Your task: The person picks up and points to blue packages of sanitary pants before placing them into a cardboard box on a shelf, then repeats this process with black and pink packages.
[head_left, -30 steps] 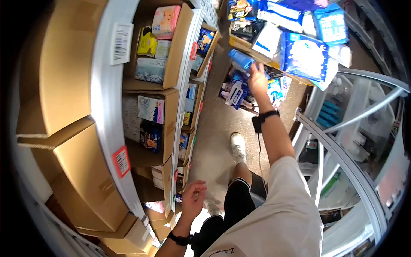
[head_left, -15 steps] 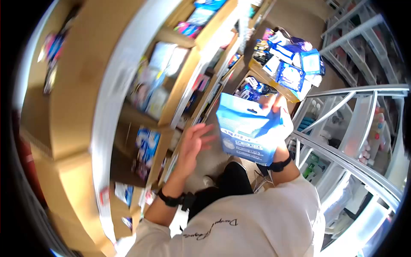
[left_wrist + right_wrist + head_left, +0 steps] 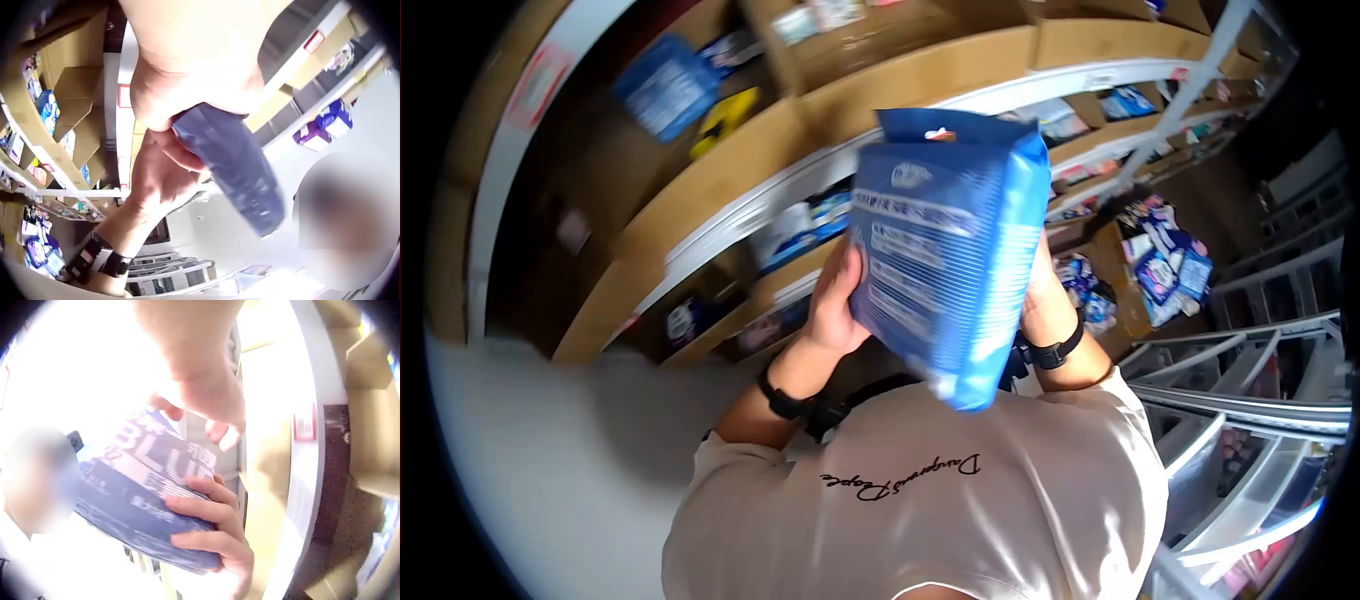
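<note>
Fingers are backed by cardboard-lined shelving (image 3: 915, 85) at twelve o'clock, and a carton (image 3: 1115, 270) of packets is placed at three. Centrally, a blue package (image 3: 935, 260) is gripped at nine o'clock by the left hand (image 3: 840, 305) and touched at three by the right hand (image 3: 1038, 285) (whether gripped cannot be told). Black wristbands (image 3: 1058, 352) are worn.

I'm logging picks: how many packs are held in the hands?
1: the blue pack, between the left hand and the right hand. Neither wrist view shows another behind it.
</note>
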{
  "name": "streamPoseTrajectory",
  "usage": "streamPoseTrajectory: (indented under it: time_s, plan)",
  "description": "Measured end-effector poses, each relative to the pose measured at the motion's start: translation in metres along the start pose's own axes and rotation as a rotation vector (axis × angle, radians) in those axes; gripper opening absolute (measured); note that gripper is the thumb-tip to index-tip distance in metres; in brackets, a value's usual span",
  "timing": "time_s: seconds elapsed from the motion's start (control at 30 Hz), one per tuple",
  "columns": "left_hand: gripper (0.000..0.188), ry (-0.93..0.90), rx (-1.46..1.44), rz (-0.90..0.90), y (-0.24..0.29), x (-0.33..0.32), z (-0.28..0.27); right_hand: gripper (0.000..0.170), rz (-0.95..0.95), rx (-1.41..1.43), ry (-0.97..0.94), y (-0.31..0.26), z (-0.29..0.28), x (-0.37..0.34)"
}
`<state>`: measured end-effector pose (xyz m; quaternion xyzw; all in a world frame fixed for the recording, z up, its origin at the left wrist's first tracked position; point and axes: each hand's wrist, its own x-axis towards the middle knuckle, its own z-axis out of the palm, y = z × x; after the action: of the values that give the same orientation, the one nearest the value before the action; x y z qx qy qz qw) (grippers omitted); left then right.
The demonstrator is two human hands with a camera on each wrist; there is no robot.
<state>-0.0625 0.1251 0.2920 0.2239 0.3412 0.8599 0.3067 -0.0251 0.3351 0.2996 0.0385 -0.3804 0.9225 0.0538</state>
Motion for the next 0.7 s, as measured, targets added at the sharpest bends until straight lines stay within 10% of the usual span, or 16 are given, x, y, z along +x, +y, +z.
streamPoseTrajectory:
  time_s: [0.07, 0.1, 0.13, 0.2, 0.23, 0.33, 0.43, 0.47, 0.7]
  plan:
    - [0.048, 0.011, -0.207, -0.18, 0.018, -0.037, -0.045, 0.059, -0.002, -0.267, -0.258, 0.042, 0.048, 0.004]
    - [0.056, -0.4, -0.334, -0.549, 0.054, -0.03, -0.049, 0.07, 0.297, 0.002, -0.545, 0.039, 0.087, 0.004]
    - [0.077, -0.327, 0.072, -0.338, 0.068, -0.049, -0.044, 0.071, 0.389, -0.006, -0.47, 0.06, 0.101, 0.004]
    - [0.079, -0.071, -0.237, -0.205, 0.082, -0.086, -0.031, 0.067, 0.307, -0.206, -0.455, 0.068, 0.15, 0.008]
    - [0.079, 0.211, -0.117, -0.142, 0.086, -0.106, -0.04, 0.061, 0.214, -0.312, -0.466, 0.077, 0.166, 0.012]
    - [0.069, 0.326, 0.183, 0.381, 0.1, -0.147, -0.086, 0.053, -0.183, -0.406, -0.484, 0.095, 0.222, 0.022]
    - [0.056, 0.523, 0.189, 0.532, 0.134, -0.171, -0.091, 0.053, -0.071, -0.53, -0.444, 0.1, 0.255, 0.044]
    - [0.058, 0.228, 0.205, 0.533, 0.154, -0.187, -0.085, 0.053, -0.048, -0.471, -0.451, 0.105, 0.265, 0.055]
    - [0.047, 0.695, 0.651, 0.736, 0.198, -0.226, -0.064, 0.059, -0.034, -0.478, -0.601, 0.162, 0.34, 0.105]
